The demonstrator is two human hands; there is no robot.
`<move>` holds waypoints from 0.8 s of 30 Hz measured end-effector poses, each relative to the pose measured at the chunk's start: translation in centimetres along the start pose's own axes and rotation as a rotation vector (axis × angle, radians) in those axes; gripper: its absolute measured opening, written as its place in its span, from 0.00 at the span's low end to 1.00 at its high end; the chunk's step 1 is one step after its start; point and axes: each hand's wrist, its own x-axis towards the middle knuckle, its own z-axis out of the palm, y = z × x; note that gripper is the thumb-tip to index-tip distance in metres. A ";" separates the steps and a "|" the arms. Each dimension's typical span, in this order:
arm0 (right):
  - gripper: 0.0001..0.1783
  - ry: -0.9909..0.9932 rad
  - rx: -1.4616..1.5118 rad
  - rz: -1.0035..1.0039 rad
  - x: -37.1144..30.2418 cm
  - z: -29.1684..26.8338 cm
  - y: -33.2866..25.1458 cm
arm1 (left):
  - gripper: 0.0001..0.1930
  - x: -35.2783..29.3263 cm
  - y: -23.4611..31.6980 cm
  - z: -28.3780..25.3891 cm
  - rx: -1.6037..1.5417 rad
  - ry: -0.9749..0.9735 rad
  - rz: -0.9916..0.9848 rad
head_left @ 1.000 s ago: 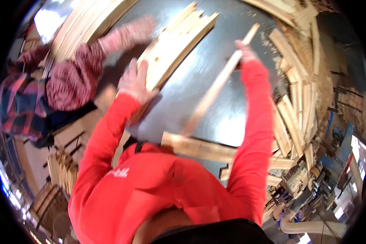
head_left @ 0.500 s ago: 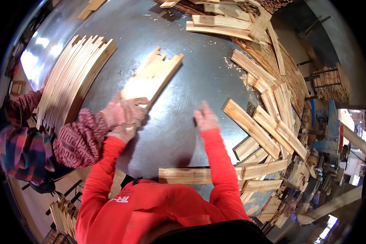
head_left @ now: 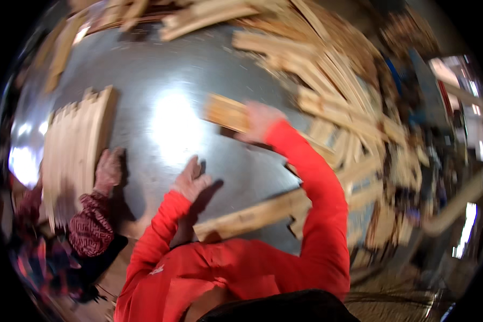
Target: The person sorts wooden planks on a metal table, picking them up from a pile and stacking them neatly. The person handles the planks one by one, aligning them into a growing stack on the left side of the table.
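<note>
Over the metal table, my right hand [head_left: 262,122], blurred by motion, is closed on a short wooden board [head_left: 226,112]. Part of that board lies hidden under the hand. My left hand [head_left: 191,181], in a pale glove, hovers over the table to the near left with its fingers apart and nothing in it. A long board [head_left: 247,217] lies along the table's near side, between my forearms.
A co-worker's gloved hand [head_left: 108,170] rests against a row of boards [head_left: 72,150] with notched ends on the left. Loose boards [head_left: 338,115] are piled along the right, and more boards [head_left: 209,19] lie at the far side. Bare metal tabletop [head_left: 139,70] shows between them.
My left hand has let go of the boards beside the co-worker's hands; those boards now stand with the row at left. My right hand, empty before, has taken a board from the right.
</note>
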 end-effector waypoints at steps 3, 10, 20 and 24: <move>0.38 0.077 0.263 -0.222 -3.4 -3.9 -9.1 | 0.33 3.7 -0.7 7.0 -0.224 -0.154 0.320; 0.63 0.293 -0.307 0.012 -3.7 -8.6 5.2 | 0.22 5.2 4.0 10.6 -0.739 -0.023 0.017; 0.48 -0.147 -0.727 0.250 -4.8 -5.2 26.9 | 0.21 5.9 -3.6 8.1 -0.717 0.309 -0.214; 0.39 -0.154 -0.549 -0.122 -2.7 0.3 15.8 | 0.20 4.2 -4.8 5.3 -0.511 0.329 -0.160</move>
